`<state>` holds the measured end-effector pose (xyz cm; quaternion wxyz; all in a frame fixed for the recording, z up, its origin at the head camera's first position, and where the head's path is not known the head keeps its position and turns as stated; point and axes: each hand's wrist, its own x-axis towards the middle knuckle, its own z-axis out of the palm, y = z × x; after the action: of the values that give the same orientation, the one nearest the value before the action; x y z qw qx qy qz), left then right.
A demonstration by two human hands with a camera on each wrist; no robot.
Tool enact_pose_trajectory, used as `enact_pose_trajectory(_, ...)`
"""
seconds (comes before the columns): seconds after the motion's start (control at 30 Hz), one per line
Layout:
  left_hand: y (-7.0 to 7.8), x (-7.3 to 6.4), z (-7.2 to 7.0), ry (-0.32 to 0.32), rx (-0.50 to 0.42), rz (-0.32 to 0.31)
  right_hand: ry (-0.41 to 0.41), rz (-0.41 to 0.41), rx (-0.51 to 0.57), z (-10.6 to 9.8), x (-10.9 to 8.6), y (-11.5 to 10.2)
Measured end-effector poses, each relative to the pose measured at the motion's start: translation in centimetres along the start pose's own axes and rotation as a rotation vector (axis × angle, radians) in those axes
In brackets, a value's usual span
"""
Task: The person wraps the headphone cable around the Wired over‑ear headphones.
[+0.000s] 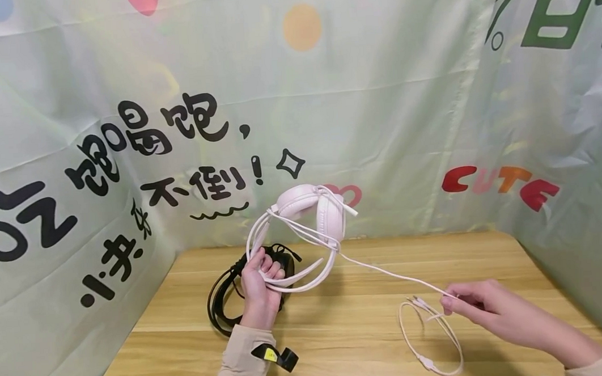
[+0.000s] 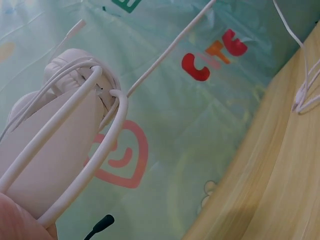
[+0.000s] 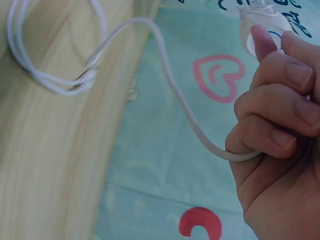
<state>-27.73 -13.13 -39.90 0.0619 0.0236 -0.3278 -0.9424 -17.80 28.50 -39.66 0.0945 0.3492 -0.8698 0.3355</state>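
Note:
White over-ear headphones (image 1: 330,217) are held up above the table by my left hand (image 1: 262,278), whose fingers grip the headband. Strands of white cord run across the ear cups and band, also seen in the left wrist view on the headphones (image 2: 60,125). From the lower ear cup a white cable (image 1: 392,274) stretches to the right. My right hand (image 1: 496,311) pinches it between thumb and fingers; in the right wrist view the other fingers of the right hand (image 3: 280,125) curl round the cable (image 3: 175,87). Its tail hangs toward the table.
A looped white cord (image 1: 460,353) with plugs lies on the wooden table (image 1: 349,333); I cannot tell whether it joins the held cable. A black headset (image 1: 220,306) with a microphone (image 2: 105,223) lies behind my left hand. Printed fabric walls (image 1: 381,150) enclose the table.

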Motion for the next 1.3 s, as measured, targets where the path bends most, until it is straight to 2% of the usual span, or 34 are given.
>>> enact_pose_trajectory(0.3, -0.1, -0.1, 0.1, 0.025, 0.007, 0.003, 0.038, -0.012, -0.07, -1.3, -0.3, -1.4)
enact_pose_trajectory(0.63, -0.3, 0.0, 0.3, 0.057, 0.031, 0.023, 0.151, -0.03, -0.206, -2.1, -0.7, -2.1)
enact_pose_trajectory(0.77, -0.4, -0.1, 0.4, 0.06, 0.057, 0.032, 0.194, -0.066, -0.278, -2.7, -0.2, -2.7)
enact_pose_trajectory(0.93, -0.6, -0.2, 0.3, 0.06, 0.095, 0.054, 0.237, -0.117, -0.348, -3.8, 1.0, -4.0)
enact_pose_trajectory(1.1, -1.1, -0.2, 0.1, 0.058, 0.154, 0.084, 0.263, -0.168, -0.39, -5.0, 3.4, -5.5)
enact_pose_trajectory(1.3, -2.1, -0.2, 0.0, 0.039, 0.219, 0.068, 0.285, -0.281, -0.484, -6.0, 6.3, -6.7)
